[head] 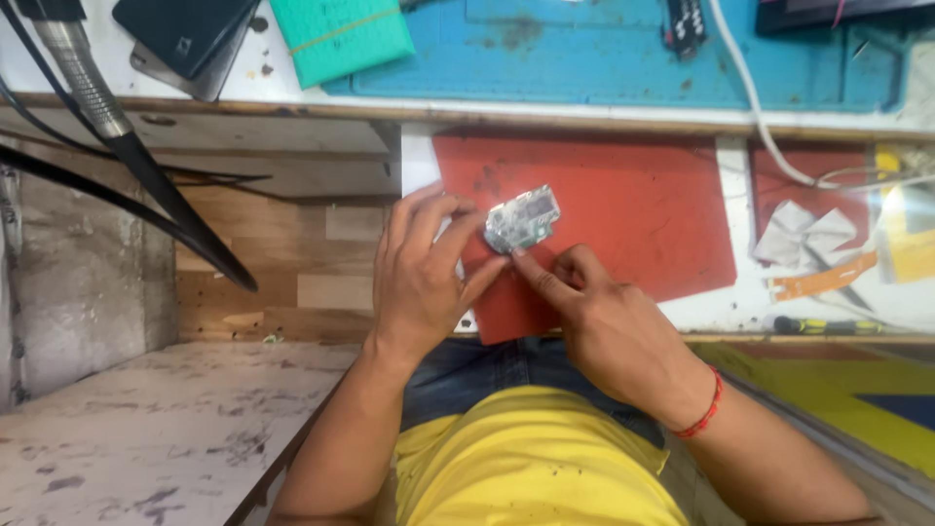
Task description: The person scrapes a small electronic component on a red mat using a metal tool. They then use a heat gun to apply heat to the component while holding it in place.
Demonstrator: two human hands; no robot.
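I see the red mat [623,214] on the bench, both hands over its left edge. Left hand [424,278] pinches the small circuit board [523,219] at its left end; right hand [604,321] has a fingertip pressed to the lower edge, other fingers curled. Board's long axis runs lower-left to upper-right, face up. Best to keep the pinch on the edges, off the components.

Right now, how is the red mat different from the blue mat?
The red mat sits nearer the person, under the small circuit board that the left hand and right hand hold; the blue mat lies farther back on the upper ledge. The red mat looks plain, while the blue mat has moulded compartments. Both are flat, smudged work mats.
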